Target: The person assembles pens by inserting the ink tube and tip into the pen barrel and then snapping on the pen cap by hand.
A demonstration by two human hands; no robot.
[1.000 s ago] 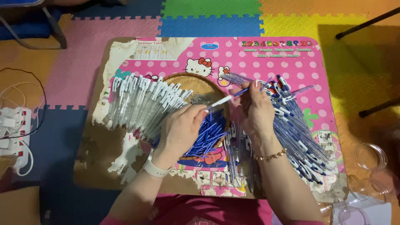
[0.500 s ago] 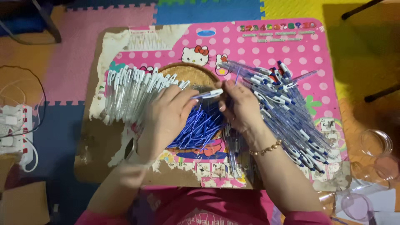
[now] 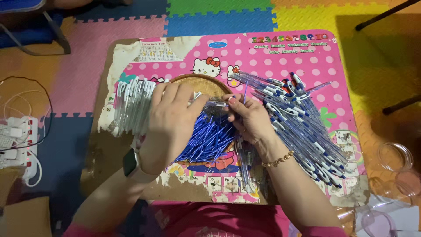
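On a small pink cartoon-printed table [image 3: 333,57], my left hand [image 3: 171,120] and my right hand [image 3: 247,116] meet over a round wicker tray [image 3: 197,83]. Between their fingertips they hold one clear pen barrel [image 3: 215,103], lying level. Beneath the hands the tray holds a heap of blue ink refills [image 3: 208,140]. A row of clear pen barrels with white clips [image 3: 131,105] lies left of the tray, partly hidden by my left hand. A big pile of assembled clear pens with blue and white ends [image 3: 298,118] spreads to the right.
The table stands on coloured foam floor mats [image 3: 219,19]. A white power strip with cables [image 3: 17,145] lies at the far left. Clear plastic bags and round lids [image 3: 394,158] sit at the lower right. Dark chair legs [image 3: 386,13] cross the upper right.
The hands have drawn together over the tray. The pen barrel, earlier held slanting up to the right, now lies level between both hands. The camera view has shifted slightly.
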